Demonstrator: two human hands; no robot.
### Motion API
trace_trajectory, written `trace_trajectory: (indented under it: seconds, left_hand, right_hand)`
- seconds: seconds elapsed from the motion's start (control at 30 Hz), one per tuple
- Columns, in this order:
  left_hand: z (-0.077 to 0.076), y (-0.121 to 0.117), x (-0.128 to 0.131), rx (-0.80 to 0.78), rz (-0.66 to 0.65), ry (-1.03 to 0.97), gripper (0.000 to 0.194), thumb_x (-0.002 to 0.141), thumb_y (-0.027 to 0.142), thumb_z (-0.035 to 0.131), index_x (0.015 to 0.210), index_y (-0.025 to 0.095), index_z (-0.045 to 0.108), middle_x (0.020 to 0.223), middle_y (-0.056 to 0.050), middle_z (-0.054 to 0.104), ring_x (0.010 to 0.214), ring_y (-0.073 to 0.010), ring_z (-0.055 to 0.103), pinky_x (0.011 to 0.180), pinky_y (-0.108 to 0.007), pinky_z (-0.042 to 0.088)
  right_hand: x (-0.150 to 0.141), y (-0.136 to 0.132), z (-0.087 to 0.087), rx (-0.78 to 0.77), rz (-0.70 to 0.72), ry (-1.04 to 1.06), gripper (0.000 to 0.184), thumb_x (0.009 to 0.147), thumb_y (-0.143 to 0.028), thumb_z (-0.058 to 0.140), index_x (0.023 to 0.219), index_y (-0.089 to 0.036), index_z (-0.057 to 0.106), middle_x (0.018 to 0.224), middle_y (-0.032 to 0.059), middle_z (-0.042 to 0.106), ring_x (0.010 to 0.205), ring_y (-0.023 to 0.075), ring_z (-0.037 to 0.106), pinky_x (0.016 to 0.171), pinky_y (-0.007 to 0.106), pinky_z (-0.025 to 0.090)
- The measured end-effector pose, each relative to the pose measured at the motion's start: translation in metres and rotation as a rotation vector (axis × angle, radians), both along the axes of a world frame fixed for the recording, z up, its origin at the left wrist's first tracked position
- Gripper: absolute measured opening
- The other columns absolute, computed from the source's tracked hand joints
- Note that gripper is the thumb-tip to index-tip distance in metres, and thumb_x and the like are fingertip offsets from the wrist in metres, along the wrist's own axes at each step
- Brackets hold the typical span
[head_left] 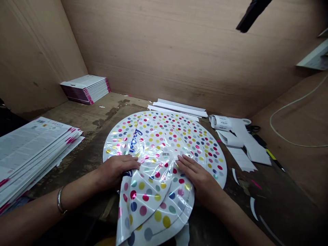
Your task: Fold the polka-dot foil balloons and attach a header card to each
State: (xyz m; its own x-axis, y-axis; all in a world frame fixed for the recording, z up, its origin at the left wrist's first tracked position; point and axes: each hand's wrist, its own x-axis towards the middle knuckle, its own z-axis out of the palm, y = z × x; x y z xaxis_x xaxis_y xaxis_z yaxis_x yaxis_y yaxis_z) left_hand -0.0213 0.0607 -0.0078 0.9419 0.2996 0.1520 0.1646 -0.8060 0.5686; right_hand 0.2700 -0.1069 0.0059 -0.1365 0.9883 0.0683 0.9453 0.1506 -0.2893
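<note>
Since the polka-dot foil balloons (164, 191) on the wooden bench (77, 118) look light, limp and slippery, we'd hold the folded edge: left hand (116, 169) curled there, clamp uncertain; right hand (198, 179) flat, open.

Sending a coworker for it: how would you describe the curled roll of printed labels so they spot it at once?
On the wooden bench, find the big round polka-dot plastic sheets. Off their far right edge lies a spread of white paper strips. The roll sits at the top of that spread: the tightest, fattest curl, printed outside, while the strips below lie flatter.
</note>
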Motion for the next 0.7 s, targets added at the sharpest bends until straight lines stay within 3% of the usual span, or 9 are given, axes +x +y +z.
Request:
trace_trajectory:
  seconds: [0.17, 0.27, 0.33, 0.4, 0.5, 0.57, 0.7]
  left_hand:
    - [0.003, 0.006, -0.005, -0.023, -0.029, 0.025, 0.024, 0.085, 0.025, 0.053, 0.107, 0.024, 0.062, 0.114, -0.004, 0.064, 0.108, -0.0183, 0.059, 0.095, -0.030, 0.044]
    - [-0.001, 0.016, -0.006, 0.035, 0.051, -0.008, 0.036, 0.083, 0.019, 0.050, 0.118, 0.023, 0.057, 0.122, -0.006, 0.060, 0.115, -0.0186, 0.053, 0.100, -0.033, 0.040]
    - [-0.006, 0.024, -0.004, 0.020, 0.135, -0.034, 0.035, 0.082, 0.015, 0.047, 0.114, 0.022, 0.060, 0.118, -0.006, 0.062, 0.113, -0.0185, 0.054, 0.100, -0.033, 0.040]
    - [-0.010, 0.029, 0.001, -0.068, 0.268, -0.035, 0.029, 0.080, 0.016, 0.047, 0.101, 0.021, 0.065, 0.104, -0.003, 0.067, 0.099, -0.0175, 0.060, 0.090, -0.029, 0.045]
    - [-0.010, 0.032, 0.010, -0.147, 0.493, -0.030, 0.022, 0.082, 0.023, 0.046, 0.093, 0.020, 0.064, 0.089, -0.001, 0.069, 0.081, -0.0176, 0.063, 0.073, -0.026, 0.048]
    - [-0.007, 0.031, 0.017, -0.127, 0.576, -0.024, 0.022, 0.086, 0.027, 0.042, 0.091, 0.020, 0.062, 0.086, -0.002, 0.069, 0.078, -0.0180, 0.063, 0.069, -0.026, 0.047]
    - [-0.003, 0.026, 0.025, -0.089, 0.705, 0.024, 0.013, 0.088, 0.025, 0.041, 0.090, 0.022, 0.053, 0.078, 0.000, 0.067, 0.073, -0.0176, 0.063, 0.064, -0.025, 0.043]
  right_hand:
    - [0.009, 0.020, 0.005, -0.091, 0.019, 0.108, 0.051, 0.078, -0.021, 0.061, 0.128, -0.019, 0.054, 0.131, 0.0101, 0.055, 0.124, 0.0253, 0.046, 0.102, 0.047, 0.040]
    - [0.012, 0.026, 0.006, -0.066, -0.015, 0.215, 0.039, 0.079, -0.018, 0.055, 0.117, -0.022, 0.063, 0.121, 0.0085, 0.063, 0.114, 0.0231, 0.053, 0.095, 0.042, 0.045]
    - [0.014, 0.030, 0.009, -0.086, -0.072, 0.303, 0.031, 0.081, -0.020, 0.051, 0.106, -0.023, 0.069, 0.111, 0.0073, 0.067, 0.104, 0.0213, 0.059, 0.089, 0.037, 0.048]
    - [0.015, 0.037, 0.011, -0.169, -0.218, 0.364, 0.027, 0.083, -0.027, 0.047, 0.095, -0.022, 0.071, 0.094, 0.0053, 0.070, 0.087, 0.0200, 0.064, 0.076, 0.031, 0.051]
    - [0.018, 0.051, 0.010, -0.232, -0.440, 0.356, 0.039, 0.086, -0.043, 0.039, 0.079, -0.018, 0.068, 0.070, 0.0021, 0.069, 0.064, 0.0185, 0.062, 0.055, 0.026, 0.046]
    - [0.019, 0.060, 0.006, -0.183, -0.512, 0.311, 0.045, 0.087, -0.048, 0.034, 0.074, -0.018, 0.064, 0.066, 0.0022, 0.067, 0.061, 0.0184, 0.060, 0.052, 0.025, 0.042]
    - [0.014, 0.074, -0.002, -0.097, -0.587, 0.194, 0.038, 0.085, -0.047, 0.037, 0.067, -0.021, 0.057, 0.065, 0.0041, 0.065, 0.063, 0.0210, 0.058, 0.055, 0.029, 0.039]
